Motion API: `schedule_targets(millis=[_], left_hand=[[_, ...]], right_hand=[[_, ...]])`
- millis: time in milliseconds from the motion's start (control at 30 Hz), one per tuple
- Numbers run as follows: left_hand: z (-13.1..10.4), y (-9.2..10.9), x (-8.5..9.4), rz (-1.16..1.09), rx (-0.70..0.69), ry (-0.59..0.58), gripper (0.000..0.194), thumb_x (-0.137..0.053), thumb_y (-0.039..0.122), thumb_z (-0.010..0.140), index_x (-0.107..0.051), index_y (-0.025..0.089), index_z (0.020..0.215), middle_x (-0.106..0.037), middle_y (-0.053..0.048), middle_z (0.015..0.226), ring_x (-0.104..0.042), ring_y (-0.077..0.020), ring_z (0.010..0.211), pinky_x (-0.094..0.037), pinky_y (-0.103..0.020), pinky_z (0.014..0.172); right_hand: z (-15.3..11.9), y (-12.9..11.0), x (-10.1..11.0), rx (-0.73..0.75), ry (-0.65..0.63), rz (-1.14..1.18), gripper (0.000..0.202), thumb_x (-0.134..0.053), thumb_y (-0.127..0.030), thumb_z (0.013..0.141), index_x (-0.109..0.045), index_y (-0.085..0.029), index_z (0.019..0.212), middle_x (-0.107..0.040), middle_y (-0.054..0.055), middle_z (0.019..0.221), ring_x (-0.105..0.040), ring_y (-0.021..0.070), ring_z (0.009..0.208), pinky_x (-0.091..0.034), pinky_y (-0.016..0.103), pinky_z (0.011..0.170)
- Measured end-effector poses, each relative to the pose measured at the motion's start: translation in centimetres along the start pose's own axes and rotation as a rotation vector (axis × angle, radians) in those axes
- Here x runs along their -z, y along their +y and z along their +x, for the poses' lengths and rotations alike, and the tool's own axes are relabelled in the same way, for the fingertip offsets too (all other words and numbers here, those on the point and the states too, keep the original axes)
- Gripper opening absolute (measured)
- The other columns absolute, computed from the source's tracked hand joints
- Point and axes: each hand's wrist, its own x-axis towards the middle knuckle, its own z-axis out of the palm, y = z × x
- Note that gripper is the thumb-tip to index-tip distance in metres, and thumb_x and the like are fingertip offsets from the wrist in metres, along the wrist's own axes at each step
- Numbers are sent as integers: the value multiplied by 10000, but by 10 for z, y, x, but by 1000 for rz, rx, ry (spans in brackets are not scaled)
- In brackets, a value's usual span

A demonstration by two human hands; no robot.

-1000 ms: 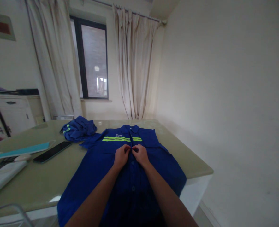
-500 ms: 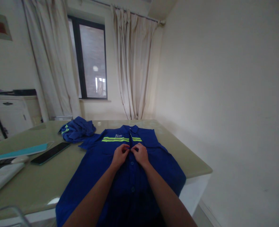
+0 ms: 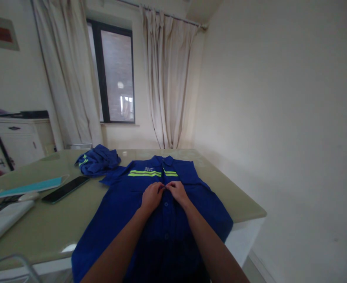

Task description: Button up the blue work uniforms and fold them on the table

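Note:
A blue work shirt [image 3: 114, 220] with yellow-green reflective stripes across the chest lies front up, its collar at the far end and its lower part toward me. My left hand [image 3: 152, 194] and my right hand [image 3: 177, 192] meet at the front placket, just below the stripes. Both sets of fingers are pinched on the placket edges, nearly touching. Whatever button sits between the fingertips is hidden. Lower on the placket, buttons [image 3: 166, 204] show below my hands.
The shirt covers part of a greenish tabletop [image 3: 238, 204]. A crumpled blue garment [image 3: 98, 160] lies at the back left. Nearer on the left are a dark phone [image 3: 65, 189], a light-blue face mask [image 3: 30, 187] and a white box-like object [image 3: 7, 222]. A wall rises at right.
My fingertips have come closer together at the placket, the left hand turning more knuckles-up. The whole view has shifted slightly, with the shirt still in the same place on the table.

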Motion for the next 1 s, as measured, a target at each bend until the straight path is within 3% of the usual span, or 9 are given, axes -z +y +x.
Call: schedule_targets(millis=[167, 233, 300, 367, 467, 600, 733, 833, 1000], left_hand=[[-5, -3, -6, 141, 27, -25, 395, -402, 253, 1015, -585, 160, 1353, -606, -164, 1417, -532, -303, 1337, -370, -476, 1127], [-10, -3, -8, 184, 11, -63, 435, -407, 255, 1006, -550, 173, 1408, -561, -161, 1479, -482, -326, 1394, -330, -527, 1160], [-16, 0, -8, 220, -8, -94, 452, -410, 259, 994, -548, 190, 1419, -545, -157, 1499, -471, -343, 1403, -332, -559, 1155], [-22, 5, -5, 252, -21, -112, 464, -419, 254, 975, -553, 190, 1415, -542, -169, 1496, -483, -361, 1387, -357, -581, 1126], [-31, 12, 5, 285, -30, -125, 439, -413, 258, 959, -592, 191, 1355, -611, -171, 1402, -567, -363, 1279, -427, -586, 1039], [-31, 16, 20, 305, -18, -133, 341, -397, 287, 961, -692, 198, 1108, -702, -148, 1158, -642, -358, 1082, -497, -568, 880], [-13, 14, 22, 298, 24, -113, 335, -390, 268, 970, -710, 177, 1015, -691, -175, 1123, -621, -377, 1114, -453, -593, 925], [2, 7, 15, 246, 30, -115, 339, -399, 189, 956, -693, 171, 1124, -656, -179, 1244, -579, -336, 1210, -440, -509, 988], [15, -11, 4, 115, 22, -184, 455, -393, 85, 930, -671, 309, 1212, -673, -8, 1314, -594, -170, 1214, -445, -303, 1001]], right_hand=[[-9, -10, 7, -28, 6, -158, 225, -602, -190, 812, -790, -247, 920, -788, 35, 973, -714, 213, 952, -492, 274, 841], [-7, -17, 7, -78, -1, -222, 172, -629, -297, 837, -786, -228, 843, -781, 89, 946, -718, 267, 956, -502, 330, 835], [-2, -27, 4, -112, 13, -293, 308, -643, -469, 850, -780, -193, 846, -760, 159, 994, -714, 320, 972, -511, 386, 827], [2, -35, -1, -112, 44, -387, 462, -644, -592, 831, -772, -160, 937, -714, 214, 1134, -693, 352, 1040, -516, 415, 839], [6, -40, -8, -109, 77, -483, 412, -644, -487, 852, -741, -150, 1069, -657, 215, 1261, -668, 334, 1111, -517, 394, 853], [3, -36, -10, -160, 72, -445, 231, -572, -291, 870, -745, -206, 997, -719, 134, 1149, -708, 283, 1021, -514, 355, 823], [2, -35, -8, -199, 58, -417, 240, -563, -375, 881, -751, -230, 916, -758, 108, 1034, -727, 292, 970, -515, 352, 786], [5, -39, -8, -211, 55, -406, 337, -551, -501, 899, -750, -230, 892, -762, 118, 1022, -726, 313, 970, -516, 375, 785], [6, -39, -9, -226, 53, -364, 286, -578, -490, 891, -744, -264, 945, -752, 80, 1066, -712, 286, 1012, -505, 361, 810]])
